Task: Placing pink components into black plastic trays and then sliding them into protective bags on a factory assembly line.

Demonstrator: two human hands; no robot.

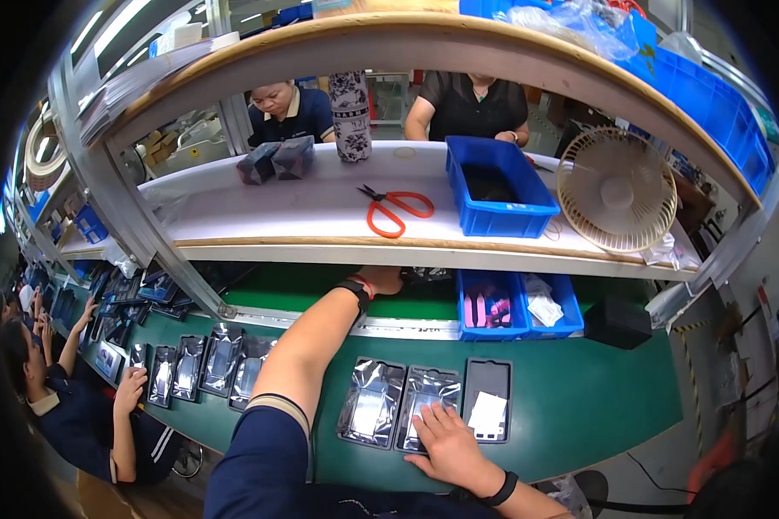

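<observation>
Silvery pouches [426, 417] lie flat on the green desk [580, 406]; your right hand [446, 445] presses one with fingers spread, gripping nothing. Your left hand [383, 278] reaches far under the shelf [320, 221], its fingers hidden. Just beyond your right fingers, a black tray [488, 400] waits unbagged.
</observation>
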